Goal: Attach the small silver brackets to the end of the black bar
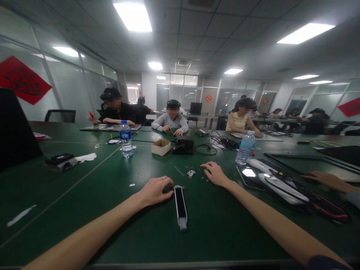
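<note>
My left hand (157,191) rests on the green table (118,228), fingers curved and thumb apart, with nothing visible between them. Its fingertips are beside the upper end of a slim device (180,204) with a black face, a pale rim and a grey tip pointing at me. A small thin piece (183,187) lies at that device's far end. My right hand (215,173) lies low over the table, index finger stretched out and holding nothing visible. Left of it sits a small white-and-dark part (191,173), with several tiny bits scattered around.
Beyond stand an open cardboard box (161,147), a black box-shaped unit (182,145) with cables, and water bottles (126,140) (245,148). At right lie white-and-black casings (281,187) near another person's hand (323,179). A black device (63,161) is at left. People sit opposite.
</note>
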`<state>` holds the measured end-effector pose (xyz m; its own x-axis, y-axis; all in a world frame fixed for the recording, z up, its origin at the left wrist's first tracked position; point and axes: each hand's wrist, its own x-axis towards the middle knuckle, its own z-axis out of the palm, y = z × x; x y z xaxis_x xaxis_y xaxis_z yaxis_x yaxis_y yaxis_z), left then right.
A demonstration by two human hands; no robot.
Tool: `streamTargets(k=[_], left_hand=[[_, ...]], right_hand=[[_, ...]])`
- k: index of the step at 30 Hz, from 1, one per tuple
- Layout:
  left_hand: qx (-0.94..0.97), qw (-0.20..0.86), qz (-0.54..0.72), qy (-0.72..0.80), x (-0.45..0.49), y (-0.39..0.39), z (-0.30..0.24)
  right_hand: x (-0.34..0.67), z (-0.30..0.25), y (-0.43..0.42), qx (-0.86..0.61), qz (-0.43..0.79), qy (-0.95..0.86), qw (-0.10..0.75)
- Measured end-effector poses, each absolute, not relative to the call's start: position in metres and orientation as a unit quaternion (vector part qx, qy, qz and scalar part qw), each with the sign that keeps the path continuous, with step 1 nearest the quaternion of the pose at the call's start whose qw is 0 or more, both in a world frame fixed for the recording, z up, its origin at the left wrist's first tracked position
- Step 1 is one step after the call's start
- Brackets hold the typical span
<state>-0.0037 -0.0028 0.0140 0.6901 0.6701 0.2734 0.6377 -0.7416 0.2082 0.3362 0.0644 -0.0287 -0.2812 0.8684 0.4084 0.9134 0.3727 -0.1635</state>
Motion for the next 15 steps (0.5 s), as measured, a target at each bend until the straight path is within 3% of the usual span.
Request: streamTargets(k=[4, 15], left_hand=[[0.919, 0.046, 0.168, 0.354, -0.004, -0.003, 0.015], [0.917, 0.035, 0.17, 0.359, -0.004, -0.003, 0.012]], right_hand=[[0.333, -0.027, 0.064, -0.543, -0.059, -0.818, 0.182], [0.324, -0.026, 0.065, -0.554, -0.071, -0.809, 0.185]])
